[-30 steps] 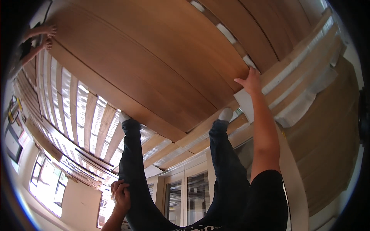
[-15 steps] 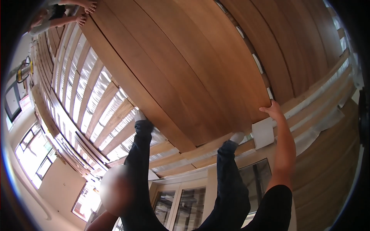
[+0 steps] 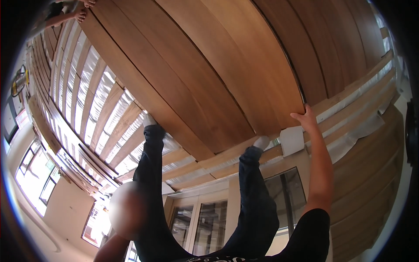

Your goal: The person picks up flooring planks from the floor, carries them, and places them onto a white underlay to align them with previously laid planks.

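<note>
the long wooden panel lay flat across the wooden slats, filling the upper middle of the view, its near end resting just above the person's two feet. the right hand was at the panel's near right corner, fingers spread and curled over the end edge, gripping it with the arm stretched straight. the left hand hung low at the lower left, blurred, so whether it was open or closed could not be told; it touched nothing visible. at the far end, top left, another person's hands rested on the same panel's end. the person stood with feet on the slats, legs in dark trousers either side of the panel's near edge. judging from this, the step was best done by keeping the grip on the corner firm and moving in time with the helper at the far end, so the panel stayed level and square to the neighbouring boards, and by keeping the feet planted on the slats and not in the gaps between them.
</note>
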Tool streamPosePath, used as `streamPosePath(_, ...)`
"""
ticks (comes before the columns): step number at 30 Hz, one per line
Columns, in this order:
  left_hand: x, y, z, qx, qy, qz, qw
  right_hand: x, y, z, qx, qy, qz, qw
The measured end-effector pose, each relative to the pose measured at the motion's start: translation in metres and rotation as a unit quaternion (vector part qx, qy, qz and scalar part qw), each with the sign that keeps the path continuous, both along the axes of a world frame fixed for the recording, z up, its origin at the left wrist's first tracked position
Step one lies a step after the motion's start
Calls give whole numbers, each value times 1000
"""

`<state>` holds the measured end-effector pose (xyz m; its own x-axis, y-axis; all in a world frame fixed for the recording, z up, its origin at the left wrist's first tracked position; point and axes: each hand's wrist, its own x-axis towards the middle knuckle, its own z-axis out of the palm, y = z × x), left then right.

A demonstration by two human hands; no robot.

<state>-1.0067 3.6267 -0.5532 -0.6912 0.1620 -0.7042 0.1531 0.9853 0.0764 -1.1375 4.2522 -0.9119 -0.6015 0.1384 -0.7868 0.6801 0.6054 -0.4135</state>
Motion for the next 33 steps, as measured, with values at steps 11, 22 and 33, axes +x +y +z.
streamPosePath(11,-46,98,-223,279,-132,278,909,-28,33,26,-80,-108,21,991)
streamPosePath(22,-57,329,-339,401,-142,797,428,-21,6,94,-154,-142,10,978)
streamPosePath(33,-41,308,-345,381,-42,781,492,-82,37,165,-93,-138,24,986)
